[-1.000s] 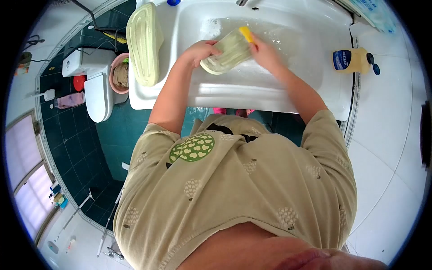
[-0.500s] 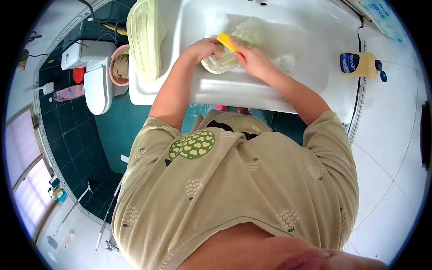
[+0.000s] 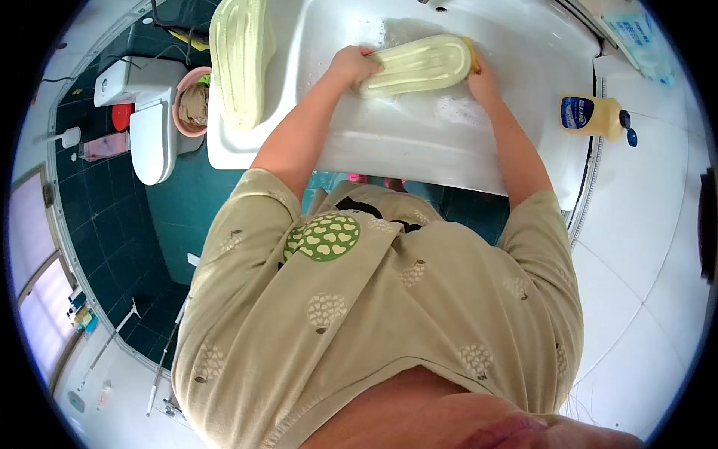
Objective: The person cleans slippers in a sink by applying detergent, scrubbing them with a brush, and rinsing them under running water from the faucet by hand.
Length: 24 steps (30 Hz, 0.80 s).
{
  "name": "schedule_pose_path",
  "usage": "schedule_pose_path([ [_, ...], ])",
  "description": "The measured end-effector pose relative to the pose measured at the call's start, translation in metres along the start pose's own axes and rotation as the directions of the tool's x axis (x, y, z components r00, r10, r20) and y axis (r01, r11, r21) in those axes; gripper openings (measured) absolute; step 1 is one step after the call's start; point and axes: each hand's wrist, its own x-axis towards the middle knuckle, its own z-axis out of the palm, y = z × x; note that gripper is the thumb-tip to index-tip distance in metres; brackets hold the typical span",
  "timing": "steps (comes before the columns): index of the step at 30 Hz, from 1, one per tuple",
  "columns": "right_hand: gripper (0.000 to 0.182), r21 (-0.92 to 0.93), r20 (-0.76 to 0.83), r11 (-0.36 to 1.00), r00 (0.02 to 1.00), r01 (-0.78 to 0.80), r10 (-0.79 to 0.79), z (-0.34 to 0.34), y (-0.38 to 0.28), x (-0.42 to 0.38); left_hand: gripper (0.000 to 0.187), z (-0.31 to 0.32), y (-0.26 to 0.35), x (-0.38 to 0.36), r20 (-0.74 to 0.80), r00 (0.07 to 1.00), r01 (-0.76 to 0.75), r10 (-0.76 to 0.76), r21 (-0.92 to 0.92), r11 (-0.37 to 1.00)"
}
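A pale yellow-green slipper (image 3: pixel 422 66) is held over the soapy water with its grooved sole facing up. My left hand (image 3: pixel 355 65) is closed round its left end, the thumb on the sole. At the slipper's right end, my right hand (image 3: pixel 485 81) is closed on a yellow scrubber (image 3: pixel 471 52), which is pressed against the edge; most of it is hidden by the slipper and fingers. The matching slipper (image 3: pixel 239 67) lies sole up on the left ledge of the white basin (image 3: pixel 404 153). Foam (image 3: pixel 458 110) floats beneath my hands.
On the basin's right rim lies a yellowish detergent bottle (image 3: pixel 591 117) with a blue label. A blue-and-white packet (image 3: pixel 636 41) is at the upper right. Off to the left are a toilet (image 3: pixel 152 146) and a pink tub (image 3: pixel 182 101) holding cloth.
The slipper has been lifted from the water and turned so its whole sole shows. My right hand and the scrubber have moved right, from its middle to its far end.
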Motion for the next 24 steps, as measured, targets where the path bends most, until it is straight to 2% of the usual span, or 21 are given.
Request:
schedule_pose_path([
  [2, 0.045, 0.285, -0.117, 0.958, 0.993, 0.009, 0.026, -0.01, 0.012, -0.003, 0.055, 0.016, -0.008, 0.015, -0.122, 0.975, -0.189, 0.187, -0.001, 0.982],
  [3, 0.045, 0.283, -0.122, 0.959, 0.992, 0.008, 0.027, -0.019, 0.011, -0.003, 0.055, 0.018, -0.006, 0.021, -0.12, 0.974, -0.194, 0.193, -0.002, 0.981],
  [4, 0.045, 0.431, -0.004, 0.885, 0.98, -0.178, 0.199, -0.042, -0.01, -0.013, 0.054, 0.019, 0.0, 0.022, -0.101, 0.97, -0.215, 0.221, 0.071, 0.974],
  [5, 0.046, 0.54, 0.142, 0.759, 0.928, -0.364, 0.344, -0.054, -0.024, -0.022, 0.054, 0.022, 0.003, 0.022, -0.079, 0.967, -0.23, 0.243, 0.138, 0.963],
  [6, 0.046, 0.534, 0.143, 0.762, 0.928, -0.366, 0.345, -0.051, -0.03, -0.025, 0.054, 0.027, 0.003, 0.023, -0.078, 0.967, -0.23, 0.241, 0.131, 0.964],
  [8, 0.041, 0.607, 0.011, 0.753, 0.951, -0.252, 0.309, -0.048, -0.036, -0.023, 0.055, 0.034, 0.001, 0.036, -0.179, 0.859, -0.347, 0.479, 0.486, 0.802],
  [9, 0.041, 0.607, 0.007, 0.756, 0.953, -0.246, 0.304, -0.046, -0.034, -0.02, 0.053, 0.047, -0.017, 0.065, -0.202, 0.813, -0.376, 0.545, 0.532, 0.759],
  [11, 0.038, 0.713, 0.227, 0.581, 0.913, -0.394, 0.34, -0.041, -0.025, -0.018, 0.055, 0.038, -0.009, 0.051, -0.204, 0.823, -0.355, 0.53, 0.543, 0.761],
  [13, 0.037, 0.709, 0.287, 0.552, 0.895, -0.439, 0.343, -0.044, -0.015, -0.018, 0.057, 0.026, 0.001, 0.042, -0.204, 0.834, -0.334, 0.513, 0.555, 0.762],
  [14, 0.036, 0.71, 0.339, 0.517, 0.876, -0.477, 0.343, -0.046, -0.012, -0.016, 0.062, 0.017, 0.007, 0.044, -0.004, 0.938, -0.313, 0.346, 0.416, 0.854],
  [15, 0.036, 0.711, 0.338, 0.518, 0.877, -0.476, 0.341, -0.047, -0.01, -0.016, 0.068, 0.011, 0.01, 0.043, 0.224, 0.958, -0.242, 0.181, 0.284, 0.928],
  [16, 0.037, 0.707, 0.349, 0.518, 0.874, -0.482, 0.338, -0.05, -0.01, -0.017, 0.068, 0.011, 0.007, 0.037, 0.22, 0.959, -0.24, 0.18, 0.284, 0.928],
  [17, 0.038, 0.703, 0.359, 0.518, 0.872, -0.487, 0.333, -0.052, -0.009, -0.016, 0.071, 0.014, 0.004, 0.027, 0.248, 0.963, -0.07, 0.107, -0.154, 0.986],
  [18, 0.038, 0.706, 0.36, 0.517, 0.874, -0.484, 0.327, -0.051, -0.004, -0.014, 0.074, 0.015, 0.0, 0.014, 0.303, 0.951, 0.128, 0.055, -0.551, 0.824],
  [19, 0.042, 0.573, 0.023, 0.798, 0.977, -0.187, 0.213, -0.043, 0.009, -0.011, 0.067, 0.003, 0.008, -0.008, 0.338, 0.941, 0.17, 0.03, -0.544, 0.822],
  [20, 0.046, 0.29, -0.271, 0.952, 0.963, 0.095, -0.013, -0.033, 0.02, -0.01, 0.067, -0.007, 0.009, -0.018, 0.333, 0.942, 0.165, 0.03, -0.541, 0.825],
  [21, 0.046, 0.291, -0.267, 0.952, 0.963, 0.095, -0.014, -0.021, 0.027, -0.015, 0.064, -0.015, 0.005, -0.026, 0.393, 0.915, 0.186, 0.096, -0.619, 0.763],
  [22, 0.041, -0.078, -0.307, 0.988, 0.94, 0.132, -0.15, -0.011, 0.025, -0.023, 0.061, -0.02, 0.003, -0.034, 0.442, 0.881, 0.213, 0.168, -0.689, 0.693],
  [23, 0.036, -0.438, -0.3, 0.887, 0.907, 0.144, -0.295, -0.005, 0.022, -0.024, 0.052, -0.025, 0.004, -0.04, 0.406, 0.907, 0.254, 0.11, -0.737, 0.626],
  [24, 0.036, -0.437, -0.299, 0.887, 0.906, 0.15, -0.301, 0.002, 0.017, -0.022, 0.052, -0.025, 0.001, -0.036, 0.4, 0.91, 0.251, 0.109, -0.74, 0.623],
])
